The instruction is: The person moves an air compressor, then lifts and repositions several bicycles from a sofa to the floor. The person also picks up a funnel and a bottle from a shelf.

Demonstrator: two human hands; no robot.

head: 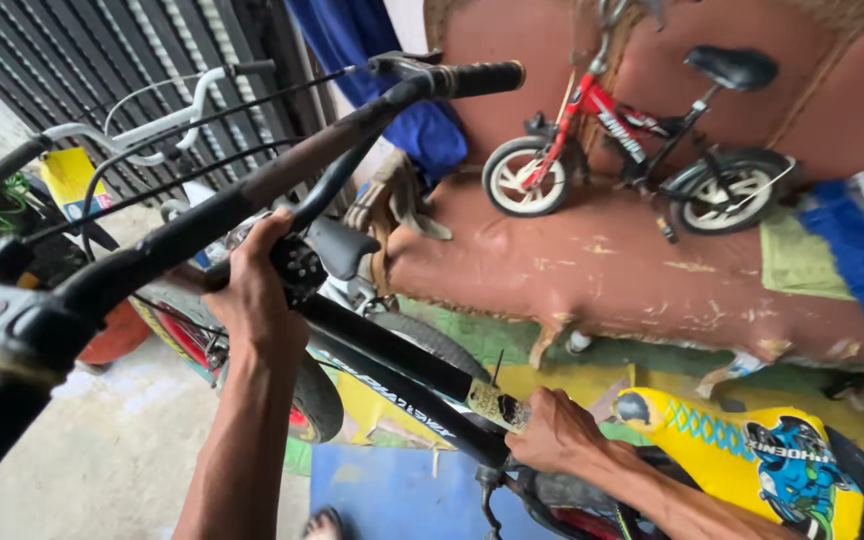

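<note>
Left hand clenched round the stem just under the black handlebar; right hand gripping the black frame tube, fingers wrapped tight. Bike sits betw. both hands, tilted, tube scuffed w/ a worn pale patch by the right fingers. Room's tight: worn brown sofa edge just beyond the right knuckles, front tyre below the left wrist. Bare concrete floor opens left of the left arm.

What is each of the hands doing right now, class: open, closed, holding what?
Left hand: closed around the bicycle's stem, below the handlebar.
Right hand: closed on the black frame tube.
</note>
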